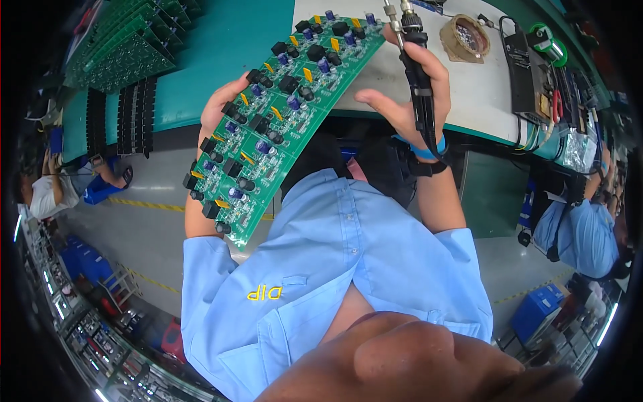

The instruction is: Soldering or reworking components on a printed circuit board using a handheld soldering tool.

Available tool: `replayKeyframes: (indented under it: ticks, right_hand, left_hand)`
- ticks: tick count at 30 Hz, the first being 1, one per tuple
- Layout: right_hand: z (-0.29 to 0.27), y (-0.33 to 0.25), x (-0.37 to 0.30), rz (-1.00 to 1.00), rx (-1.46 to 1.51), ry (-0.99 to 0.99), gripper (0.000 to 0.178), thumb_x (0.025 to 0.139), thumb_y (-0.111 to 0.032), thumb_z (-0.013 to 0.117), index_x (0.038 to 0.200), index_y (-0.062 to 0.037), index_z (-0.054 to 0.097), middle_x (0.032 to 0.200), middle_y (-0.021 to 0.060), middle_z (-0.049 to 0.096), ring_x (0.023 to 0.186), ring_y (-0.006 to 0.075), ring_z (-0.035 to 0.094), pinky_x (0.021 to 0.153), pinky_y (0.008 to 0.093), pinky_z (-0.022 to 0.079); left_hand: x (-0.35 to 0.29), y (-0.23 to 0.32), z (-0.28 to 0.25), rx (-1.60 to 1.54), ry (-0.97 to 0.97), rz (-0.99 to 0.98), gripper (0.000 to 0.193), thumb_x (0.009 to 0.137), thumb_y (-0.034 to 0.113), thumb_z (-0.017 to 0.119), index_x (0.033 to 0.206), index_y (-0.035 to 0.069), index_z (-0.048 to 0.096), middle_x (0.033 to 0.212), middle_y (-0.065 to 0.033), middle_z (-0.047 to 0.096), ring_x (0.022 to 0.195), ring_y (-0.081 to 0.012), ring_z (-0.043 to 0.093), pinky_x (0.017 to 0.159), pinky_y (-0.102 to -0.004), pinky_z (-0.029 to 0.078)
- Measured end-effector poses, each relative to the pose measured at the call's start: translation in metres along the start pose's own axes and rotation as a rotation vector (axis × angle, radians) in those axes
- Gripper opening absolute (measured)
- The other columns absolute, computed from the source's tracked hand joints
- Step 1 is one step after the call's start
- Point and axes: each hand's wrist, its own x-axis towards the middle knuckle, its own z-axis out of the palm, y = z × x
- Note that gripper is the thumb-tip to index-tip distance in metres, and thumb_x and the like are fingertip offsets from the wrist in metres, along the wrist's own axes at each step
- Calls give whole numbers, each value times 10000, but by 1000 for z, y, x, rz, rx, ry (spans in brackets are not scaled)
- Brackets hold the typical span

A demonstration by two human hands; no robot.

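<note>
A long green circuit board (268,127) is held up at a slant above the table's near edge. Black, purple and yellow components cover the face turned toward me. My left hand (224,100) grips its left long edge, with most of the fingers hidden behind it. A black pen-shaped soldering iron (420,94) with a metal tip and a thin metal tube lies in my right hand (425,100), its cable running down past the wrist. The thumb of that hand is stretched out toward the board, and a fingertip meets the board's far right corner.
Several green boards (124,50) stand upright at the far left, near black slotted strips (136,117). On the right are a round brown container (464,38), a black box (526,77), a green solder spool (548,45) and red-handled scissors (556,106). Co-workers sit on both sides.
</note>
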Motion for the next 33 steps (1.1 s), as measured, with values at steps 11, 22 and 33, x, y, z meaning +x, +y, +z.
replayKeyframes:
  ticks: [11,22,33]
  right_hand:
    - [0,5,0,-134,89,45,910,624,-151,950,1363,-45,430,1261,277,629,1191,332,640,1039,454,487]
    - [-4,-13,-19,-150,-236,211,872,635,-139,952,1334,-80,433,1149,211,663,1128,312,669,875,370,547]
    - [-6,-20,-27,-121,-391,146,902,639,-103,952,1349,-126,395,1096,189,657,1063,297,676,899,395,529]
  left_hand:
    - [25,-11,-12,-211,37,-201,372,1034,279,507,1273,16,620,1175,-182,702,1012,-289,715,814,-406,620]
    - [31,-54,-33,-704,-281,-49,492,1047,354,473,1363,-21,512,1340,-226,597,1140,-353,657,960,-495,564]
    - [-24,-83,27,52,-163,-46,390,1036,150,495,1393,-6,477,1236,-193,629,1100,-287,668,981,-402,548]
